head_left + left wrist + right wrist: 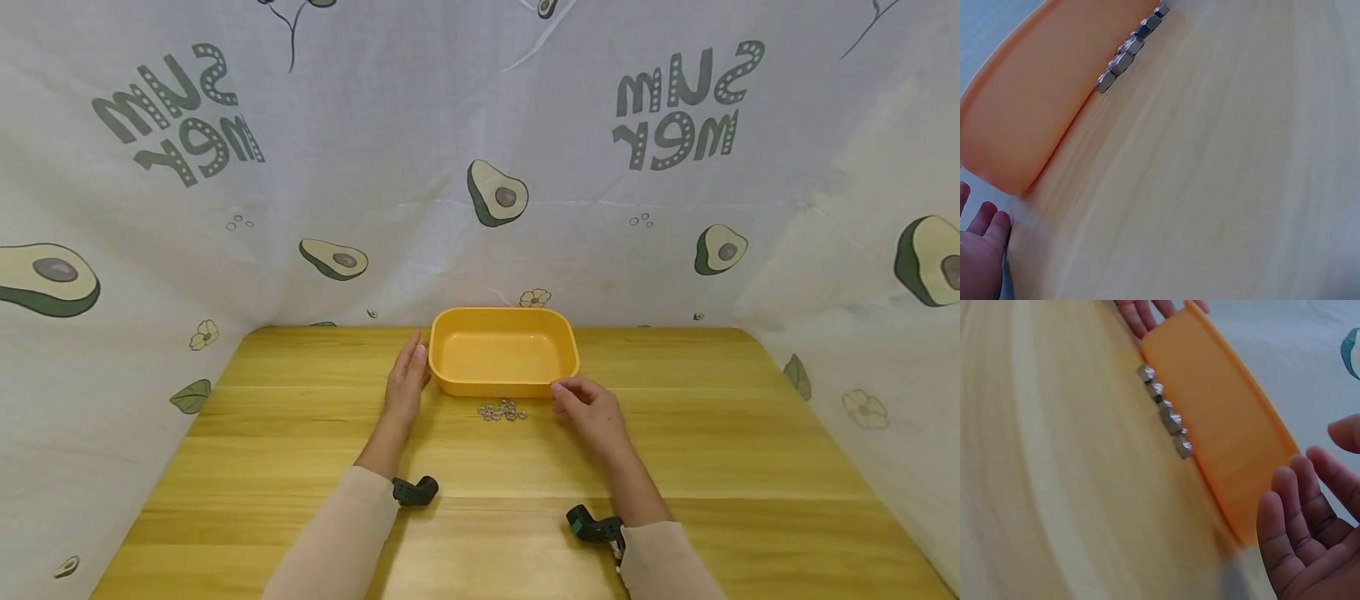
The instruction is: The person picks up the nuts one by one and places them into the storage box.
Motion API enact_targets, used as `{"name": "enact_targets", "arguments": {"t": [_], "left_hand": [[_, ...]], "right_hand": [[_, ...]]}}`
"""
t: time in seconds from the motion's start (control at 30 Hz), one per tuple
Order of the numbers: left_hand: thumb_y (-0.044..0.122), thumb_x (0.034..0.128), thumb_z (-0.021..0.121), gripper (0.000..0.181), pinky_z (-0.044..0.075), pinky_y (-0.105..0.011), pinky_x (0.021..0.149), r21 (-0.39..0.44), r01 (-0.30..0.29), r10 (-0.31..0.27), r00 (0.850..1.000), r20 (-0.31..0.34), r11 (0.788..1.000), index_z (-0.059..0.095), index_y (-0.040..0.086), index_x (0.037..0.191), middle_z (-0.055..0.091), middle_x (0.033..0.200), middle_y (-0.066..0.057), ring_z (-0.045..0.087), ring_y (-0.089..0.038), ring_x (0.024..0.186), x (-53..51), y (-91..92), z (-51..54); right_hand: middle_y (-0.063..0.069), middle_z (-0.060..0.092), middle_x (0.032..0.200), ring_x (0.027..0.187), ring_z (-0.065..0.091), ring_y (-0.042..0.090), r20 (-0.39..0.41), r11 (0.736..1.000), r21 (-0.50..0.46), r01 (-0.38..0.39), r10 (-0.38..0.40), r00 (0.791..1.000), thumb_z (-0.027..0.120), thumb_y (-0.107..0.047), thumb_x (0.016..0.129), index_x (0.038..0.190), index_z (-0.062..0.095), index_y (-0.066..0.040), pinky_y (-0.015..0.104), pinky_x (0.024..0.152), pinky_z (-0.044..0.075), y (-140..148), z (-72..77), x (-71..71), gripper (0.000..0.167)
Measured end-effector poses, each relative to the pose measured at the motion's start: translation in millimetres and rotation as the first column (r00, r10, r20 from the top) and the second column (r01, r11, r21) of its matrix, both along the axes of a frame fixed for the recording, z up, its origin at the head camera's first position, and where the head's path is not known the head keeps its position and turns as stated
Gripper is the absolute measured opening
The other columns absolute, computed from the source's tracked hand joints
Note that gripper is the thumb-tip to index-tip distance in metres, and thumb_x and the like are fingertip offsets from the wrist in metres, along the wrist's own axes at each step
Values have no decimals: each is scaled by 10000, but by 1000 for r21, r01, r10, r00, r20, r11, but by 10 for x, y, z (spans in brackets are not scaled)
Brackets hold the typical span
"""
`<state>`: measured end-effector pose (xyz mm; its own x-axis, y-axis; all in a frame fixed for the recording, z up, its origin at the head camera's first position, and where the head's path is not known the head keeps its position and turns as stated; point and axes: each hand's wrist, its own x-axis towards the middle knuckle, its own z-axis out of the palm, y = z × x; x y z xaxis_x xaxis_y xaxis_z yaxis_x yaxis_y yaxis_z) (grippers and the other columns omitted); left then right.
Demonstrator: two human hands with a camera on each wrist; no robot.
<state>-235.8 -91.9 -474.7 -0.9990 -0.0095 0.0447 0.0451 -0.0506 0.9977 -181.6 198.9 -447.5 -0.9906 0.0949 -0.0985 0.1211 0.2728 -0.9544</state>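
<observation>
A yellow rectangular plastic box [487, 389] stands at the table's far side, its inside bare. Several small metal hex nuts [511, 412] lie in a loose cluster on the table just in front of it; the left wrist view shows these nuts [1122, 62] close along the box wall [1035, 94]. My left hand [405, 387] is at the box's left side, fingers extended and nearly straight. At the front right corner is my right hand [592, 412]; the right wrist view shows its fingers [1284, 506] loosely bent, thumb apart. Whether either hand touches the box I cannot tell.
The wooden table [495, 533] reaches back to a white cloth [405, 167] printed with avocados, which hangs behind and on both sides. A black wrist camera [416, 492] sits on the left wrist, another camera [592, 525] on the right.
</observation>
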Motion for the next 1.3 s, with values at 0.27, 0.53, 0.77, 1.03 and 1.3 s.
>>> {"name": "enact_targets", "arguments": {"t": [0.27,0.53,0.77,1.03,1.3], "left_hand": [[412,1062,521,607,308,-448,1255,20,-66,67,998,-4,998,358,184,1600,368,1648,-107,330,-272,1541,-37,130,-57],[394,1044,568,591,301,-443,1257,-53,-50,50,999,-1,997,385,240,1585,323,1672,-54,294,-265,1557,-40,189,-74],[344,1052,566,510,275,-424,1268,-83,-62,61,998,-7,995,464,206,1532,350,1659,-60,275,-235,1565,-38,202,-124],[367,1048,569,479,260,-413,1274,-105,-89,91,996,12,991,492,254,1507,368,1651,-27,273,-215,1566,-40,211,-139],[359,1043,579,458,283,-413,1266,-101,-97,98,995,4,990,521,255,1485,404,1629,-32,314,-222,1551,-49,212,-152]], "right_hand": [[127,692,929,761,633,139,27,994,29,-108,107,994,699,-142,956,1128,707,47,227,668,561,-146,-193,-23,256],[31,605,826,685,538,123,15,979,156,-134,133,991,778,-179,881,1106,730,-25,224,584,468,-196,-261,-21,277],[-6,609,809,690,528,109,29,949,278,-152,150,988,782,-222,878,1103,748,-83,228,626,443,-243,-286,-33,267],[-5,656,823,748,557,132,9,909,386,-157,166,986,786,-238,873,1037,780,-129,266,700,451,-273,-264,-37,197],[-19,635,787,728,546,129,12,893,427,-143,153,988,792,-240,869,937,765,-149,267,679,442,-282,-275,-28,116]]}}
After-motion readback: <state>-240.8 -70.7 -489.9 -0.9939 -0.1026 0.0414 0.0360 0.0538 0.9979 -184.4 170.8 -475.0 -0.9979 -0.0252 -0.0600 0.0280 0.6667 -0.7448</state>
